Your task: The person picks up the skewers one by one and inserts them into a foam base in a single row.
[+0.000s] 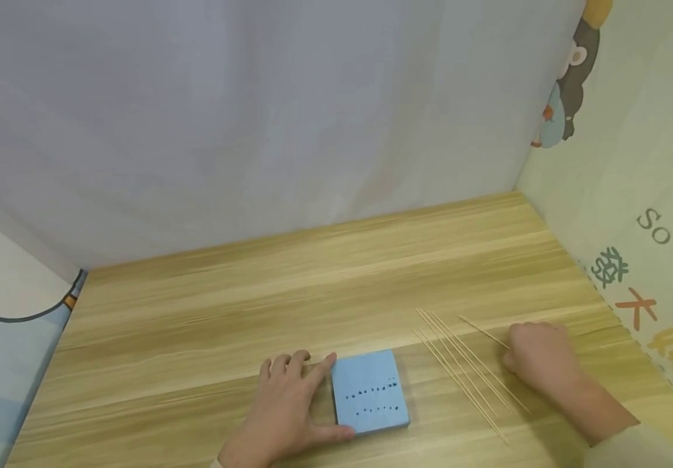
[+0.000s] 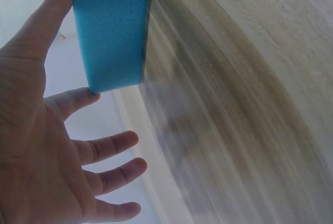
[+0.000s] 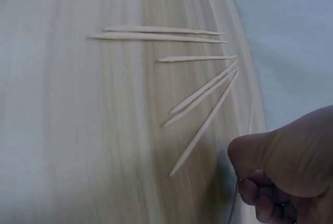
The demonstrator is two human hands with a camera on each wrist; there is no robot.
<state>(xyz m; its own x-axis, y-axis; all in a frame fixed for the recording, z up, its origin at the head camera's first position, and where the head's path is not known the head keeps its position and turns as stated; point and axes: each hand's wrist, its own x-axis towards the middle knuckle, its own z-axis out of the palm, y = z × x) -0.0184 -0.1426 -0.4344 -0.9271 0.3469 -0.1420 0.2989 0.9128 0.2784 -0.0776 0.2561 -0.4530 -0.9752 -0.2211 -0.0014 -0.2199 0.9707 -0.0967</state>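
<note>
A blue foam block (image 1: 369, 393), dotted with two rows of dark holes on its top, lies on the wooden table. My left hand (image 1: 282, 409) spans its left side, the thumb at the near corner and the index finger at the far one. The other left fingers stay spread and off the block, as the left wrist view shows. On the right, my right hand (image 1: 541, 357) pinches a thin bamboo skewer (image 1: 484, 330) between thumb and curled fingers. Its far part points up and left past the hand. Several more bamboo skewers (image 1: 469, 370) lie between the hands.
The wooden table (image 1: 208, 312) runs back to a pale grey wall covering (image 1: 313, 117). A light green panel (image 1: 634, 214) with printed letters and a cartoon figure borders the right side. Along the left edge stands a printed panel (image 1: 15, 364).
</note>
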